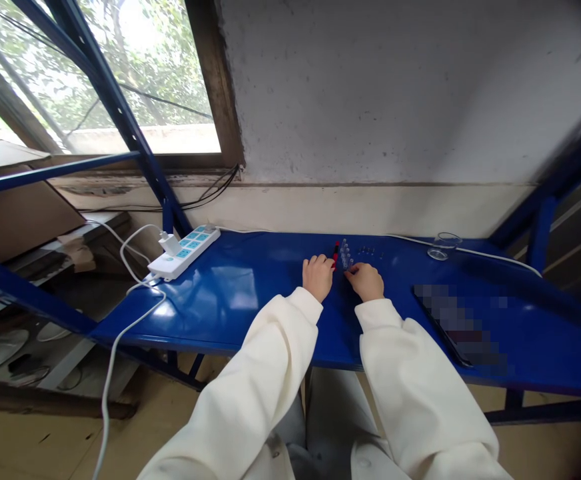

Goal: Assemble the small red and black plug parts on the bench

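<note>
My left hand (318, 277) is closed, with its fingertips at the near end of a small red-and-black object (336, 252). That object stands out beyond the fingers, and its exact kind is too small to make out. Right beside it lies a short row of clear plastic pieces (345, 251), which looks like a strip of terminal connectors. My right hand (366, 282) pinches the near end of this clear strip between thumb and finger. Several tiny dark metal bits, perhaps screws (367, 251), are scattered on the blue table (270, 313) to the right of the strip.
A white power strip (185, 252) with a plug and cable sits at the table's left end. Toward the back right stands a clear glass cup (442, 247), near a thin white cable (495, 259). A dark flat blurred-out device (455, 323) lies on the right.
</note>
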The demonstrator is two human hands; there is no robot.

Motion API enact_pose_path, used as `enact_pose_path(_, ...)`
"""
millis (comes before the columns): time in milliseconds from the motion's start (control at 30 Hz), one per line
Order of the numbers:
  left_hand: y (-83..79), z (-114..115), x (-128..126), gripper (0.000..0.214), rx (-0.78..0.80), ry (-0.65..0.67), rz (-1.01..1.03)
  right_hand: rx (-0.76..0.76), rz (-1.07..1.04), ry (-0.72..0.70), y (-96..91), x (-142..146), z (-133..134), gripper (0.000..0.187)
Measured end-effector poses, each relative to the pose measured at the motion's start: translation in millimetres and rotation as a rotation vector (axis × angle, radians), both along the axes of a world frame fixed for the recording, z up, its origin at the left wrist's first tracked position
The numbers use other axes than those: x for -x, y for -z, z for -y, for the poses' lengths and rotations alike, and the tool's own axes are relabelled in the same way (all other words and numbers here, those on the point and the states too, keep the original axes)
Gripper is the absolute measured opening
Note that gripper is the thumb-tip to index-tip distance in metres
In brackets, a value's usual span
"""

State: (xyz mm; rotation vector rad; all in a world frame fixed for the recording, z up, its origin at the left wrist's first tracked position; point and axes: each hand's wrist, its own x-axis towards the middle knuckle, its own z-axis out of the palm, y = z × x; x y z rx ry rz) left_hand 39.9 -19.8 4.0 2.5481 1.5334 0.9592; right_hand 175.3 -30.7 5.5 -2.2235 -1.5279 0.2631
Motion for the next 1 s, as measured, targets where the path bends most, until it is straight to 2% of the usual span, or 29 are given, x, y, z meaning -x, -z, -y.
enact_pose_path(200,-10.1,-6.2,17.2,0.011,0.047,-0.066,0.294,-0.041,0.049,-0.075,-2.8,9.1,0.9,0.023)
enact_pose_path(400,-13.9,-6.9,42.0,0.009,-0.054,0.027,0.554,-0.147,0.113,-0.264,-4.2,27.3,4.4,0.019)
enact_pose_path(533,-12.0,-4.4,45.6,0.008,-0.068,0.063,0.593,-0.169,0.142,-0.305,-2.5,32.7,5.4,0.018)
enact_pose_path(1000,-12.4,0.7,41.9,0.007,-0.051,0.062,0.609,-0.134,0.160,-0.287,2.2,31.8,3.8,0.016)
